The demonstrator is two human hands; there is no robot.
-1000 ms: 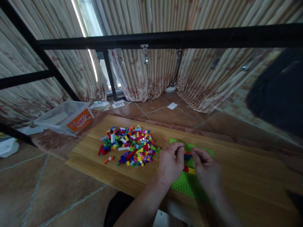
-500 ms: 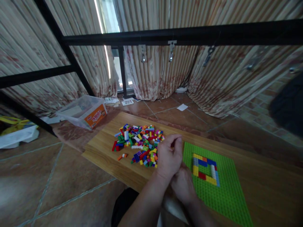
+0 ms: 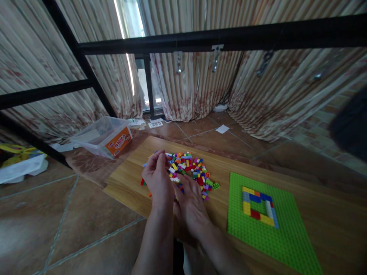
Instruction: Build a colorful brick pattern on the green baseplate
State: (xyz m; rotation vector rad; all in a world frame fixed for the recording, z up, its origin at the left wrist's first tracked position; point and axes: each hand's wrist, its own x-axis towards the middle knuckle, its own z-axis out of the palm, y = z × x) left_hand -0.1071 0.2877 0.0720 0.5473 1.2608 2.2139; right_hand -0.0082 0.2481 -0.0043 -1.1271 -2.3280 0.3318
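Observation:
A pile of small coloured toy bricks (image 3: 197, 168) lies on the wooden table. Over its left side is my left hand (image 3: 157, 175), thumb and fingers pinched together; whatever may be between them is hidden. My right hand (image 3: 190, 200) reaches palm down onto the near edge of the pile, its fingers stretched out and partly among the bricks. To the right lies a green baseplate (image 3: 275, 244), which carries a low rectangular frame of bricks (image 3: 266, 219) in yellow, blue, red, grey and white.
The wooden table (image 3: 129, 179) runs across the view. On the floor at the left stands a clear plastic box (image 3: 100, 141) with an orange label. Black metal bars (image 3: 183, 42) cross before the curtains (image 3: 197, 88). A white paper (image 3: 222, 129) lies on the tiles.
Both hands have moved left, from between the pile and the baseplate to the pile. My hands have come apart, and the right fingers are now spread on the bricks.

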